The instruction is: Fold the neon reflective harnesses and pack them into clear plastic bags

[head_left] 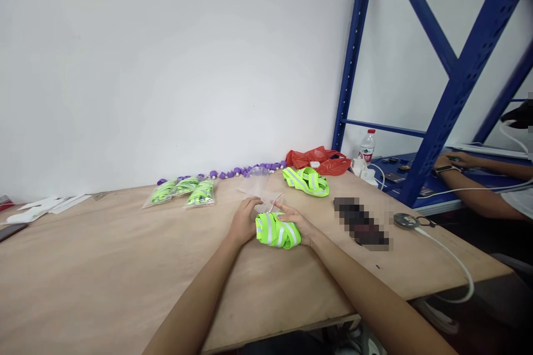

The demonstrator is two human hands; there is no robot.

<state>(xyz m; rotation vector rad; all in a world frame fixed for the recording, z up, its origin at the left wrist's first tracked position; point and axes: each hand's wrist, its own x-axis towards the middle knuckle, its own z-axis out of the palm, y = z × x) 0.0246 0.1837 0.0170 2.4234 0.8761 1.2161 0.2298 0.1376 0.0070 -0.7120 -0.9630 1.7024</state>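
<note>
A bundle of neon-green reflective strap [277,231] lies folded between my hands near the middle of the wooden table. My right hand [297,223] is closed round its right and upper side. At the bundle's left edge, my left hand [244,221] has its fingers curved and apart, with nothing visible between them. A clear plastic bag [272,203] with a red line at its edge is just behind the bundle, close to my right fingertips. Another loose green strap [307,181] rests farther back on the right.
Packed green bundles [201,193] lie at the back left, before a row of purple pieces [237,171]. Behind the loose strap are a red bag [318,161] and a bottle [367,147]. A cabled round device [406,221] is right; another person's arms [470,177] are beyond the blue frame [441,105].
</note>
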